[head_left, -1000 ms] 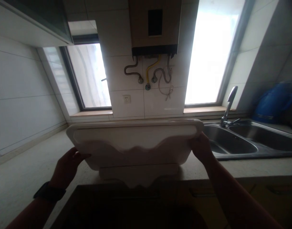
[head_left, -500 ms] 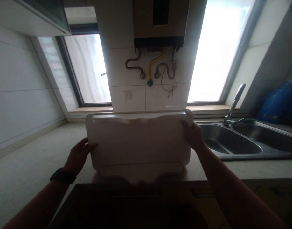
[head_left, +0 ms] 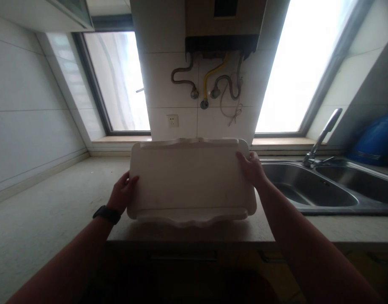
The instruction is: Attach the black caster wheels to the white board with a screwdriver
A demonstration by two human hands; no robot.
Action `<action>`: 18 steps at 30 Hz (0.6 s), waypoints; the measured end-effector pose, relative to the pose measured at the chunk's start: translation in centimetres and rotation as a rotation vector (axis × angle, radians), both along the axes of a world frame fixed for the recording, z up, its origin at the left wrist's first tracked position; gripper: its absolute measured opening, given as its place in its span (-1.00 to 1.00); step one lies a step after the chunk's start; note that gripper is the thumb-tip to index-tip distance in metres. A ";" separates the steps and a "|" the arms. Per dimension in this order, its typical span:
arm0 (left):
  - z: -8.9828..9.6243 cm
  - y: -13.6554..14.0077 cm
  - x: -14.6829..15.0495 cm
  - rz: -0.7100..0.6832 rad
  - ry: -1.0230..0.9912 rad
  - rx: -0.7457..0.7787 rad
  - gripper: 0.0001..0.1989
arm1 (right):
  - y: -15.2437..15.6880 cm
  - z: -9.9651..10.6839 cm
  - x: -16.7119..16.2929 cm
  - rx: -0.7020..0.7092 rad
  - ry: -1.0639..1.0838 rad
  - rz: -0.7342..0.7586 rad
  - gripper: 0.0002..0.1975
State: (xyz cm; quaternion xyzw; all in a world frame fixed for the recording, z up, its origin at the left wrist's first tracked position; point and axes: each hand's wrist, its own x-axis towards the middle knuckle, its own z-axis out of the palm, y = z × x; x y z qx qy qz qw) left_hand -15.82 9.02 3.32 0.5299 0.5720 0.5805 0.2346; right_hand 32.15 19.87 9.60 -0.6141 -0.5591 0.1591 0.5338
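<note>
A pale rectangular tray-like board [head_left: 189,177], with rounded corners and wavy raised strips along its top and bottom edges, is held tilted above the counter. My left hand [head_left: 123,191] grips its left edge, thumb on the near face and the other fingers mostly behind. Higher up, at the right edge near the top corner, my right hand [head_left: 251,168] holds it the same way. A dark watch [head_left: 107,214] is on the left wrist. The far side of the board is hidden, and I cannot tell whether its bottom edge touches the counter.
The light stone counter [head_left: 70,192] runs along the wall, with drawer fronts below. To the right is a double steel sink [head_left: 311,185] with a faucet [head_left: 321,137] and a blue object [head_left: 376,139] behind. A water heater [head_left: 224,25] with hoses hangs above, between two windows.
The board has tipped, its bottom edge rising away from the counter's front edge. My left hand has moved up and right with it. The view has shifted slightly.
</note>
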 end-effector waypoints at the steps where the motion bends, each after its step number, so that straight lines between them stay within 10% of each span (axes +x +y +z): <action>1: -0.1 0.5 0.0 0.001 0.004 0.001 -0.36 | 0.4 -0.3 -0.1 -0.016 -0.015 -0.002 -0.38; 18: -1.0 7.1 -1.9 -0.043 0.111 -0.222 -0.43 | 3.9 -4.2 0.3 -0.361 -0.329 -0.011 -0.60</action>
